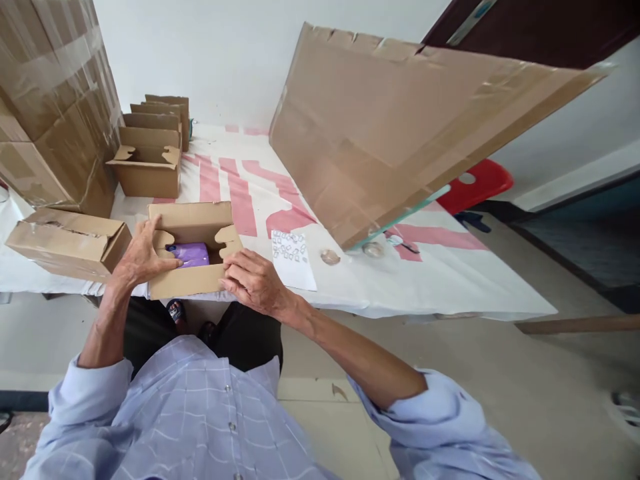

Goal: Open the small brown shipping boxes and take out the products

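An open cardboard box (186,284) sits at the table's near edge, its back flap raised and notched side flaps folded inward. Inside it, toward the left, lies a shiny purple package (193,255); what is under it is hidden. My left hand (141,253) grips the box's left side, with the thumb reaching over the inside beside the package. At the right front corner, my right hand (251,280) has its fingers curled around the box wall.
A taped carton (67,243) lies left of my left hand. Several open boxes (147,180) stand in a row behind, near tall wrapped cartons (55,100). A large cardboard sheet (380,127) leans at right. A paper with small stickers (293,260) and tape rolls (330,257) lie nearby.
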Tool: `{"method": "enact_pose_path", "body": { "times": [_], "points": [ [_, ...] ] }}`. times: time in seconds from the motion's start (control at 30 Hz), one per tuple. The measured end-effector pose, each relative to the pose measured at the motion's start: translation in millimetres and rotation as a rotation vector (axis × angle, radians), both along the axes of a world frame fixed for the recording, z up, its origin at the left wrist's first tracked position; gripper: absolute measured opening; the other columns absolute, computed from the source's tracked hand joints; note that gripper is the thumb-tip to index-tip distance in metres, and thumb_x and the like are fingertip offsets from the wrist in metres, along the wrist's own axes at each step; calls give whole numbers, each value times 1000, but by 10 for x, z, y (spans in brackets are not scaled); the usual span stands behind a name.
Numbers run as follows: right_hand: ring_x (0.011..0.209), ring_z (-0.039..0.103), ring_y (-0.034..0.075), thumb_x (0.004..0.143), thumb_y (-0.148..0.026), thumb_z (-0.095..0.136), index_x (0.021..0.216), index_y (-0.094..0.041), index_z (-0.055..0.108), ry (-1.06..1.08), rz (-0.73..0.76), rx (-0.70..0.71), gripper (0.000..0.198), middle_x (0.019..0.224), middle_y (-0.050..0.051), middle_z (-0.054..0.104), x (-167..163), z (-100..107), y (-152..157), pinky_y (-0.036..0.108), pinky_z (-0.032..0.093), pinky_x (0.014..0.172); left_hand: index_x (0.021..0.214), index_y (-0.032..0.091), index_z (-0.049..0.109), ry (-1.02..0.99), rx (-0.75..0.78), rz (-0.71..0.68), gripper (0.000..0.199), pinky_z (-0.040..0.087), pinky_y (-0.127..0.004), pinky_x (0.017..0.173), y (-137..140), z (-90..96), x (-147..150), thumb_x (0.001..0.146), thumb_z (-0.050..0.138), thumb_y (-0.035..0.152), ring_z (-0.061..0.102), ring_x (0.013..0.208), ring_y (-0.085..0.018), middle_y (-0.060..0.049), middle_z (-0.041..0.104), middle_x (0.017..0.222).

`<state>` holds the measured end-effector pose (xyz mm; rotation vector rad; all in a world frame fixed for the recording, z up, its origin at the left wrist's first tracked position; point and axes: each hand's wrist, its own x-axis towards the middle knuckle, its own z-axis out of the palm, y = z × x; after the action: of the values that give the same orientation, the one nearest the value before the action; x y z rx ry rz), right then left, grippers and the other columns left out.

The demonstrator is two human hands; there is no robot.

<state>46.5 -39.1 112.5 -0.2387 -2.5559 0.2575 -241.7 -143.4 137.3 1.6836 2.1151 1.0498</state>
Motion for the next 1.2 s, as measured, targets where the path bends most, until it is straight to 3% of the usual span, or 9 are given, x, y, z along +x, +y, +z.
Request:
{"method": "enact_pose_path", "body": {
  "times": [0.17,0.3,0.47,0.57,0.77,0.87,1.0,1.1,1.2],
  "points": [
    [115,63,31,111,-30,52,122,-22,81,-130,112,-120,32,125,13,78,-220,215,121,52,52,105,160,19,55,-1,5,84,95,48,-58,125,-7,12,59,69,81,34,59,142,-41,-16,63,148],
    [110,59,34,109,-36,60,101,-20,84,-255,68,-45,30,98,15,78,-309,347,280,55,47,100,158,24,59,-249,75,50,75,52,-55,123,-128,-20,-12,85,67,40,61,144,-39,-10,67,152],
    [105,56,36,104,-25,67,86,-24,81,-302,44,34,23,78,13,71,-546,401,482,54,42,96,161,27,55,-383,177,5,70,45,-55,130,-228,-159,-60,92,58,41,55,152,-38,-6,65,159],
    [105,59,33,100,-24,73,102,-21,79,-399,69,98,7,95,13,74,-772,315,544,50,44,96,164,28,50,-403,209,-12,72,48,-56,128,-244,-254,-48,95,57,48,56,151,-38,-7,63,161],
    [112,60,31,103,-26,71,141,-18,63,-574,217,93,40,125,15,70,-1008,89,573,45,46,96,166,29,46,-494,225,-75,77,55,-57,120,-306,-359,-67,98,60,63,59,149,-42,-11,59,166],
    [118,58,32,104,-29,69,139,-18,62,-585,263,68,37,132,17,67,-1001,65,592,46,46,99,170,34,40,-516,224,-124,88,56,-60,119,-339,-398,-95,95,67,72,57,152,-44,-12,55,170],
    [113,58,31,104,-28,67,124,-21,66,-588,260,-13,22,128,15,67,-974,62,626,46,47,99,176,36,29,-507,183,-178,130,50,-65,124,-383,-466,-140,71,86,86,40,164,-49,-18,42,178],
    [112,61,31,99,-27,71,131,-20,67,-627,226,-28,32,127,15,68,-973,39,644,44,46,95,178,38,25,-499,165,-216,149,50,-65,125,-416,-508,-177,55,93,87,35,166,-49,-19,35,181],
    [119,61,32,98,-26,70,140,-22,65,-606,250,-21,42,135,16,67,-1002,21,646,43,45,94,178,40,24,-489,152,-260,154,52,-64,125,-440,-514,-211,49,99,81,34,166,-49,-16,34,182]
  ]
}}
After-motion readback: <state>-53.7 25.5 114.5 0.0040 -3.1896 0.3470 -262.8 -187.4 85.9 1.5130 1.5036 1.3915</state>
